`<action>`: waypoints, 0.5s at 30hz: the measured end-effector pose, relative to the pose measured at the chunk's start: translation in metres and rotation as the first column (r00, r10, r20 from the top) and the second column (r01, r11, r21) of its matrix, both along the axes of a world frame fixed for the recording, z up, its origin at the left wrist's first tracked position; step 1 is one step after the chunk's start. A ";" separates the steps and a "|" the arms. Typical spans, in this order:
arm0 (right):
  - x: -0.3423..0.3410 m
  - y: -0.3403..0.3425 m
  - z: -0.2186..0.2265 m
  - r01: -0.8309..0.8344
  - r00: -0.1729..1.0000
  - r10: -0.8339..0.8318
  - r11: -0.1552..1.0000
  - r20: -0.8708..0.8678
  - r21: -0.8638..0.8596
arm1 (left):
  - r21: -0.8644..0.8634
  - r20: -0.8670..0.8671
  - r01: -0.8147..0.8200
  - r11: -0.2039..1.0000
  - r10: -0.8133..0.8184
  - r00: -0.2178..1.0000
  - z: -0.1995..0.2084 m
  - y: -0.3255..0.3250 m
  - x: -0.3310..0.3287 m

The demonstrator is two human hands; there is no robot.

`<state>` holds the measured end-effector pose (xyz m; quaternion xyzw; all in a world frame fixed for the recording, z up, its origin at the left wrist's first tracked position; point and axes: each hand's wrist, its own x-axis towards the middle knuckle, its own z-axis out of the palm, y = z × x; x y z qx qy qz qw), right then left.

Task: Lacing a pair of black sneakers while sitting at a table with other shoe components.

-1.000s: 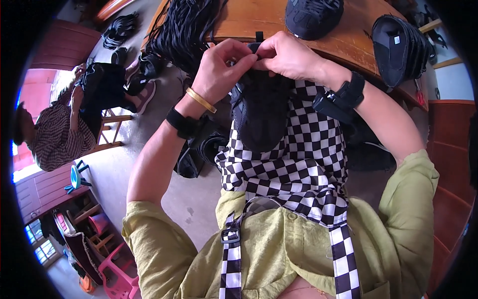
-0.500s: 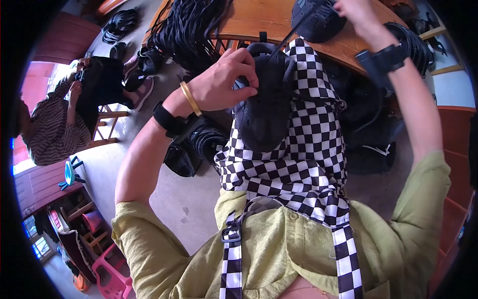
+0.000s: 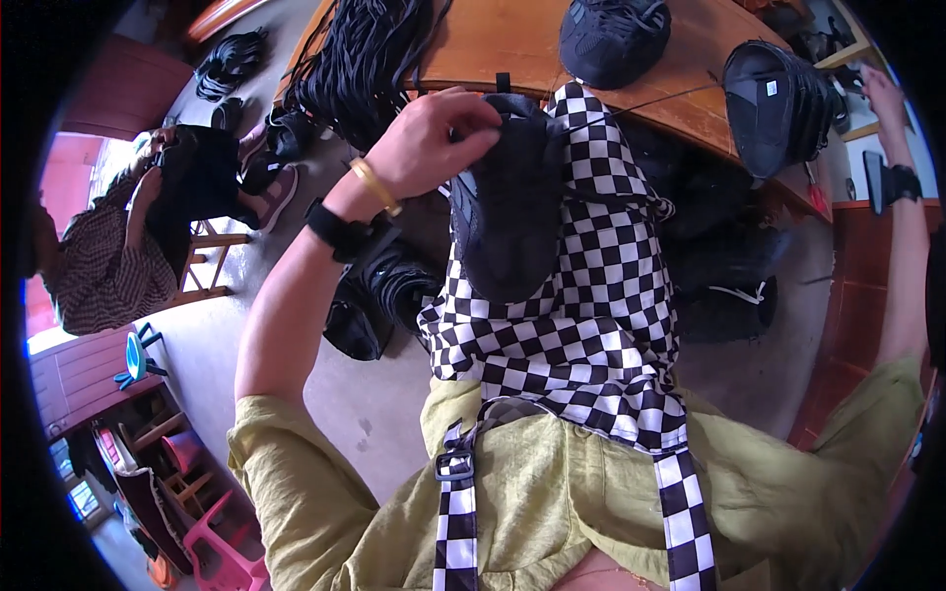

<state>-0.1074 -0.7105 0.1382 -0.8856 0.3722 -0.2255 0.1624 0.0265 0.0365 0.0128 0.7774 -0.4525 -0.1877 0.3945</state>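
Note:
A black shoe (image 3: 510, 222) rests sole down on my lap, over a black-and-white checked apron (image 3: 616, 246). My left hand (image 3: 434, 140) is at the shoe's opening, its fingers curled and closed on the upper edge. From the shoe a thin black shoelace (image 3: 655, 101) runs taut to the right across the table edge. Stretched far out at the right rim, my right hand (image 3: 884, 101) is closed, in line with the shoelace's far end; its fingertips are small and slightly blurred.
On the wooden table (image 3: 493, 49) lie a bundle of black laces (image 3: 370, 69) and another black shoe (image 3: 616, 41). A stack of black shoe parts (image 3: 774, 108) stands at its right edge. More shoes (image 3: 357, 320) are on the floor. A person (image 3: 123, 236) sits at left, near a pink chair (image 3: 227, 542).
My right hand has swung far out to the right, drawing the shoelace out long. My left hand has shifted slightly up and left along the shoe. The stack at right is now uncovered.

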 end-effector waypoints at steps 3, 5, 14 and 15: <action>-0.059 -0.001 -0.017 0.091 0.993 -0.081 0.989 0.080 -0.120 | 0.196 0.158 -0.126 0.972 0.096 0.983 -0.018 -0.052 0.011; -0.084 0.011 -0.021 0.143 0.987 -0.161 0.933 -0.028 -0.330 | 0.278 0.358 -0.134 0.951 0.027 0.933 -0.021 -0.076 0.001; -0.044 0.425 -0.112 -0.711 0.618 0.784 0.589 0.060 -0.384 | 0.036 0.020 -0.199 0.979 0.198 0.980 -0.041 -0.061 0.010; -0.046 0.447 -0.128 -0.786 0.505 0.863 0.451 -0.017 -0.423 | -0.036 0.061 -0.218 0.975 0.220 0.974 -0.042 -0.065 0.008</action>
